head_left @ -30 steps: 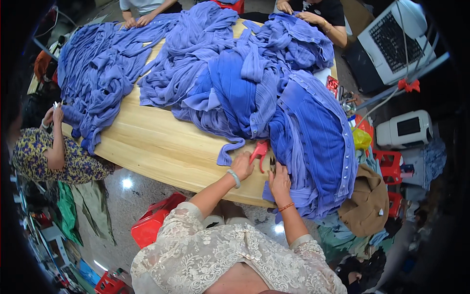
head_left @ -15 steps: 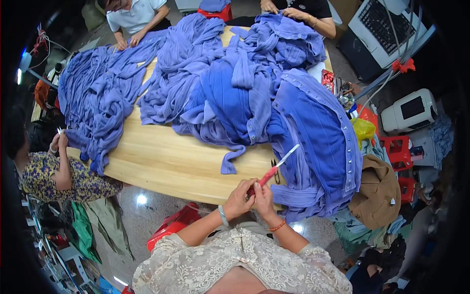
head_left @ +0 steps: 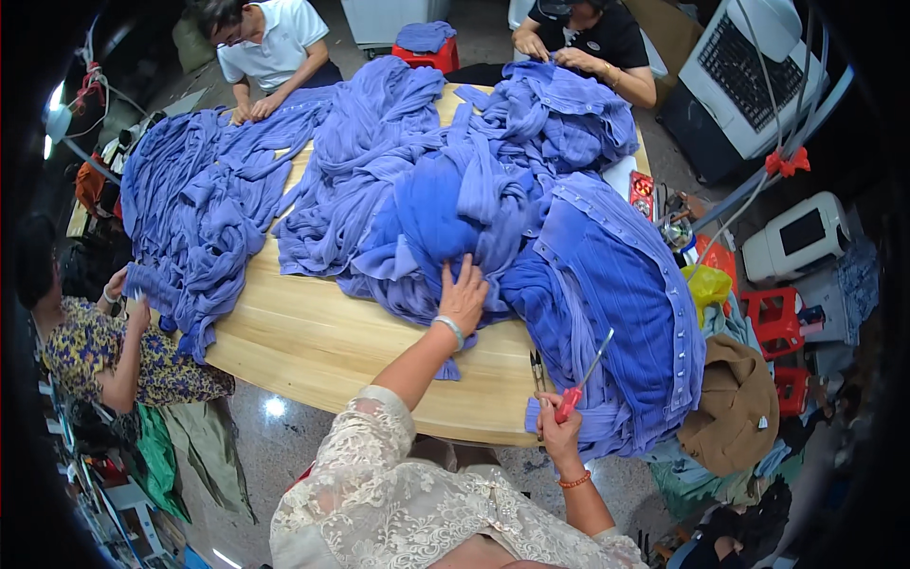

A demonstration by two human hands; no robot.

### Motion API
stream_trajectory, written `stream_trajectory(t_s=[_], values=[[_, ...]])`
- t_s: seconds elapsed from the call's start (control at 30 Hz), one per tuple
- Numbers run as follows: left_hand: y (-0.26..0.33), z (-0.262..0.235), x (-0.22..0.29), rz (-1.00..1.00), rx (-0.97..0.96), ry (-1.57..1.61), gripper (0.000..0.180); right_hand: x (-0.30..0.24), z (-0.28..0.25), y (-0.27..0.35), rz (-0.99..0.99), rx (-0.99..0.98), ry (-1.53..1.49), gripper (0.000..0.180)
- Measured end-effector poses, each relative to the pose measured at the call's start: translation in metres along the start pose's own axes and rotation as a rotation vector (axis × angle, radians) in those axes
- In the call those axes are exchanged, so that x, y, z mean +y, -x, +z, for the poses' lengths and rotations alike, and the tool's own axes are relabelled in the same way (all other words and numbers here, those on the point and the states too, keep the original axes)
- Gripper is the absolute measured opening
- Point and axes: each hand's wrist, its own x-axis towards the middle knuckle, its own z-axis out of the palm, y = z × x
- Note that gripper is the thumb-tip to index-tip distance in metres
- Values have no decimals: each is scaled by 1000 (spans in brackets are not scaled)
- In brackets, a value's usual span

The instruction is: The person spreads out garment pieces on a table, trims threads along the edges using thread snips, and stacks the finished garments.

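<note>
My left hand point(head_left: 464, 296) lies flat, fingers spread, on a heap of blue knitted garments point(head_left: 445, 218) in the middle of the wooden table point(head_left: 313, 341). Down at the table's near edge my right hand point(head_left: 559, 434) is closed round a red-handled screwdriver point(head_left: 580, 381) whose metal shaft points up and to the right. A stack of ribbed blue garments with button strips point(head_left: 626, 322) lies just right of that hand. Small dark snips point(head_left: 536, 368) rest on the wood beside it.
Three other people sit round the table: one at the left edge point(head_left: 114, 351), one at the far left point(head_left: 270, 47), one at the far right point(head_left: 588, 43), all handling blue garments. Red stools point(head_left: 777, 322), a white appliance point(head_left: 801, 237) and a brown cloth pile point(head_left: 730, 408) crowd the floor at right.
My left hand has left the screwdriver and reached forward onto the blue heap. My right hand still holds the screwdriver near the table edge.
</note>
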Motion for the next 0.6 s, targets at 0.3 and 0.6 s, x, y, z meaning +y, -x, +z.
stream_trajectory(t_s=[0.3,0.6], values=[[104,-14,-116,-48,122,-17,19,-9,25,-25,-107,-20,184,24],[163,-62,-176,-1,188,492,43,-22,115,-45,-281,-14,341,32]])
